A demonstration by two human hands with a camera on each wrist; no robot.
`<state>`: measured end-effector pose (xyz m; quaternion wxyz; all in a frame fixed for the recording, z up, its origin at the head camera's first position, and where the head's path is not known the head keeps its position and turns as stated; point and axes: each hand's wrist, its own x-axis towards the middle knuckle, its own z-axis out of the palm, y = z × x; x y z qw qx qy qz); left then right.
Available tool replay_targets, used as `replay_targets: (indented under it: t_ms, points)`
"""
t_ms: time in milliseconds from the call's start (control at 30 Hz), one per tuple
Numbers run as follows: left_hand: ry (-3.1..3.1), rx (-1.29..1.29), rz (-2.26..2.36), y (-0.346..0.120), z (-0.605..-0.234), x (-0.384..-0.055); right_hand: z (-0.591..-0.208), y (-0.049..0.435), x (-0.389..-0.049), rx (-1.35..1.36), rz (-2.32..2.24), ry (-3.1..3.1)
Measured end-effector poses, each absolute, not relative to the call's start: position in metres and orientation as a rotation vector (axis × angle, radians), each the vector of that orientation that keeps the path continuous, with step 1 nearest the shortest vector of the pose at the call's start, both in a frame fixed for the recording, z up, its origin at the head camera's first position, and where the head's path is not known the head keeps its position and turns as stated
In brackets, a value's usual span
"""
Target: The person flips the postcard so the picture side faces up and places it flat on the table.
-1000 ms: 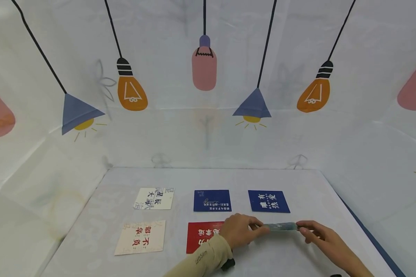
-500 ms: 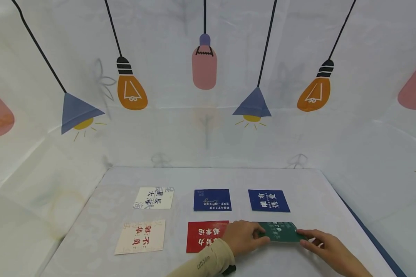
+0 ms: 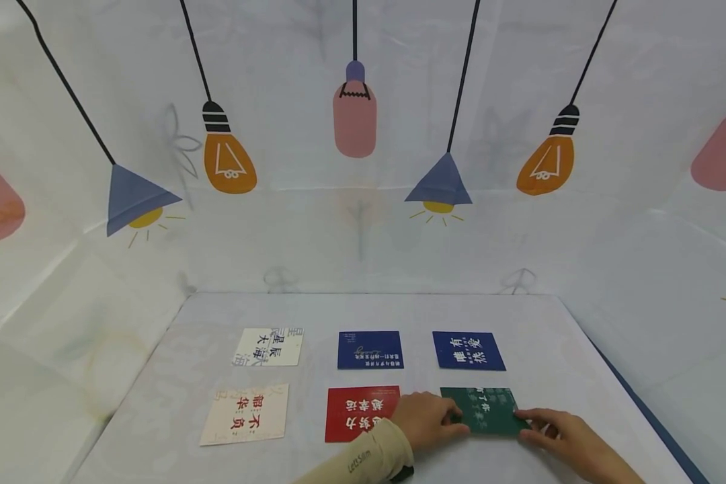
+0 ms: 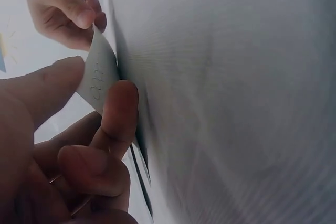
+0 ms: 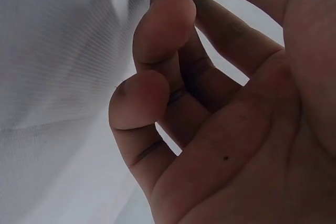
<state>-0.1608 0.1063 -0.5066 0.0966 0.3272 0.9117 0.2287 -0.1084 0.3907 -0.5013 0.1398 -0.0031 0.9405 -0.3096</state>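
A green card [image 3: 487, 411] with pale Chinese characters lies almost flat, close over the white table at the front right. My left hand [image 3: 426, 422] pinches its left edge. At the opposite edge, my right hand [image 3: 556, 438] holds the card between thumb and fingers. The left wrist view shows the card's pale underside [image 4: 98, 74], tilted a little off the tabletop. Just left of my left hand is a red card [image 3: 353, 411], whose lower right corner is partly hidden by that hand and sleeve. Only a sliver of the held card shows in the right wrist view.
Behind lie a white card [image 3: 269, 347], a blue card [image 3: 370, 350] and another blue card [image 3: 468, 351] in a row. A cream card [image 3: 246, 415] is at the front left. White sheeting [image 3: 363, 228] printed with lamps surrounds the table [image 3: 175, 403].
The green card has turned from nearly edge-on to face up and come down toward the table between both hands. Both hands have lowered slightly. The other cards stay put.
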Motion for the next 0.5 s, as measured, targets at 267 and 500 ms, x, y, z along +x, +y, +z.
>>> replay_targets:
  t_ms: [267,500]
  points:
    - [2.710,0.988,0.613,0.1083,-0.5113,-0.1594,-0.5026,0.3888,-0.1079,-0.023,-0.946,2.704]
    - [2.671,0.978,0.661,0.1066,-0.5107,-0.1592,-0.4982,0.3860,-0.1087,-0.027,-0.915,2.728]
